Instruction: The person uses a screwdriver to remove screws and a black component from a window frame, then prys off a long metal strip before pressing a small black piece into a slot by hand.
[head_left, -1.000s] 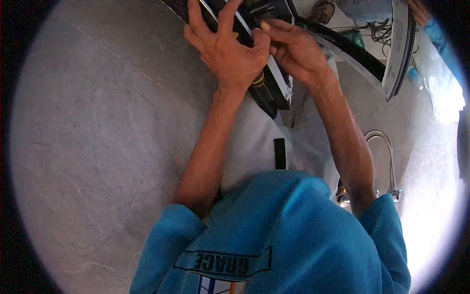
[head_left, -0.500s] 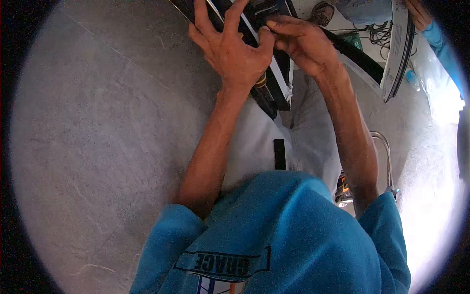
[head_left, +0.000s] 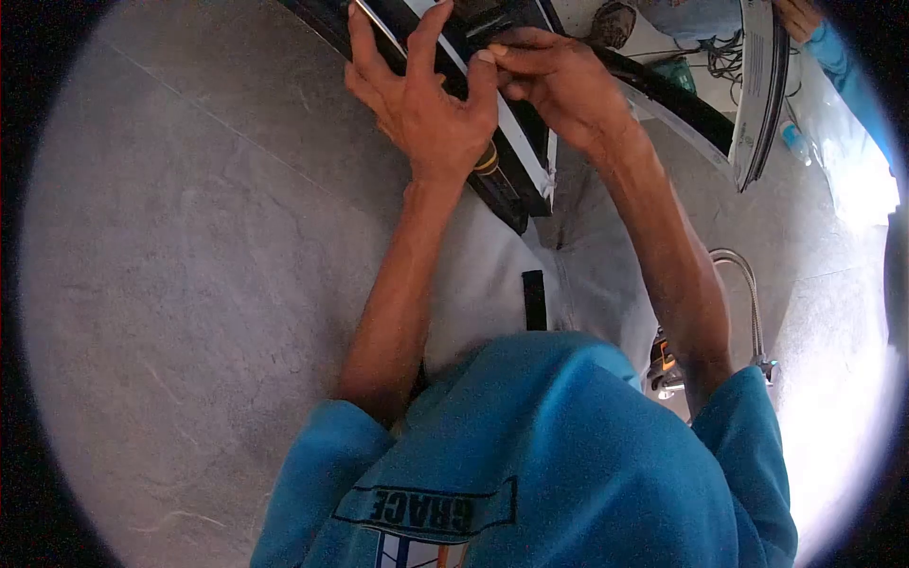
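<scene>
A black-and-white frame bar (head_left: 524, 142) runs slantwise from the top of the view down to my lap. My left hand (head_left: 431, 109) grips across it, fingers spread over the bar and thumb reaching to the right side. Close by that thumb, my right hand (head_left: 573, 95) is closed in a pinch against the bar; whatever lies between its fingertips is too small or hidden to make out. Below my left palm shows a dark tool handle with a yellow band (head_left: 488, 159), partly covered by the hand.
At right stand a curved black-and-white strip (head_left: 755, 104), a tangle of cable (head_left: 724, 62) and a small bottle (head_left: 795, 142). A metal hose (head_left: 748, 284) lies by my right elbow. Another person's hand (head_left: 800, 17) and blue sleeve appear at top right, with a shoe (head_left: 614, 24) nearby.
Both hands and the frame bar have shifted slightly left in the view. The pinch of my right hand and the hold of my left look the same.
</scene>
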`<state>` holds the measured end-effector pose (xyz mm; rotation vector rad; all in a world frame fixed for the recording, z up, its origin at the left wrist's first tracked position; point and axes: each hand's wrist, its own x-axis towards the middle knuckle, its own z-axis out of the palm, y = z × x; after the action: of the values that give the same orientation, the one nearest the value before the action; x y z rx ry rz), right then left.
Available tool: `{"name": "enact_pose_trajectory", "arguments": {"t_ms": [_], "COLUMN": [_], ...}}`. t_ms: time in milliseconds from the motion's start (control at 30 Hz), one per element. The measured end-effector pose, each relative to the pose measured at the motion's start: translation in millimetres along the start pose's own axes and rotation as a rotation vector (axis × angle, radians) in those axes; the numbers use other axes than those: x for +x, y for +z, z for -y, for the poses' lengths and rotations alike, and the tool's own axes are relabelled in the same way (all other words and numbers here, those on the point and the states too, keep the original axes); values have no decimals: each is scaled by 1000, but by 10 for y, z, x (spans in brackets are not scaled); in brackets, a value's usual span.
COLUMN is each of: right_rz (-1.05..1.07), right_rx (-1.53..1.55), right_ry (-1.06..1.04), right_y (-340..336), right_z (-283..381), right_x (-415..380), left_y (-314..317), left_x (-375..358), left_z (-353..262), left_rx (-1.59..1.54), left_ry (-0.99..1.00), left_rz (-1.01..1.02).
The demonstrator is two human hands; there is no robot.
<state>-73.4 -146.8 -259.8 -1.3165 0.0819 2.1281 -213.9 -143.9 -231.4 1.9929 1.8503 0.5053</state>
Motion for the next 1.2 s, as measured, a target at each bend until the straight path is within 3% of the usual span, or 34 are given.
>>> {"name": "enact_pose_trajectory", "arguments": {"t_ms": [333, 433, 500, 600, 733, 800, 833, 867, 933, 967, 1033, 1200], "right_rz": [-118, -130, -136, -47, -106, 22, 16, 18, -36, -80, -35, 72], "right_rx": [252, 252, 240, 299, 178, 10, -74, -62, 25, 28, 96, 261], "right_ry": [-123, -95, -37, -3, 36, 49, 27, 38, -18, -52, -1, 85], "right_y": [173, 199, 185, 116, 107, 72, 86, 102, 122, 103, 83, 17], "right_z": [-237, -221, -197, -164, 7, 26, 43, 29, 11, -39, -50, -108], "right_x": [-79, -97, -94, -9, -27, -6, -15, -45, -44, 1, -14, 39], "left_y": [-13, -22, -24, -141, -374, -530, -501, -419, -245, -246, -216, 48], "left_x": [-3, 2, -12, 68, 407, 837, 1022, 1157, 1425, 1608, 1837, 1840], "left_z": [-11, 9, -25, -8, 68, 58, 17, -63, -255, -366, -533, -379], "left_rx": [-108, 10, -99, -192, -57, 193, 123, 130, 2, 10, 112, 253], "left_ry": [-59, 5, -99, -102, -39, 275, 231, 227, -21, -18, -10, 77], "left_rz": [13, 79, 64, 147, 58, 256, 527, 541, 1106, 1110, 1638, 1822]}}
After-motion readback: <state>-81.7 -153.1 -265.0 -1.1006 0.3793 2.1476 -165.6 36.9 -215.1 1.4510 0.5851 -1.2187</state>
